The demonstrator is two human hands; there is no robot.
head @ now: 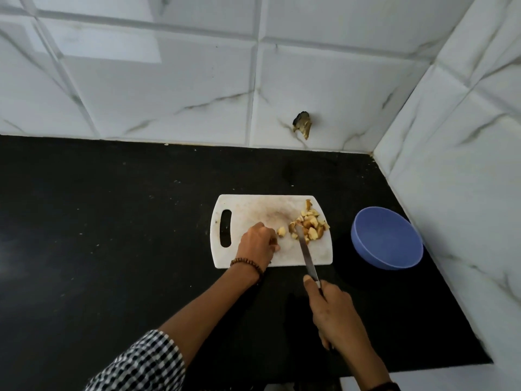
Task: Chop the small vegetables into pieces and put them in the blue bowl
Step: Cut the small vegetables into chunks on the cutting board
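**Blade Lay Between the Lone Piece and the Pile**

On the black tabletop (112, 221) lay the cutting board (253, 210), with the blue bowl (389, 241) standing apart off its right end. Our right hand (335, 314) gripped the knife (306, 249). The blade ran from the board's near edge to the chopped pile (310, 224) at its right end. Our left hand (258, 241), fingers curled, sat mid-board just left of a lone piece (281, 231); we could not tell whether it pinched anything.

A knife (307, 255) is held in the right grip (332, 311), its tip among chopped pieces (310, 227) on the white board (253, 210), where the left grip (256, 241) is rested beside them.
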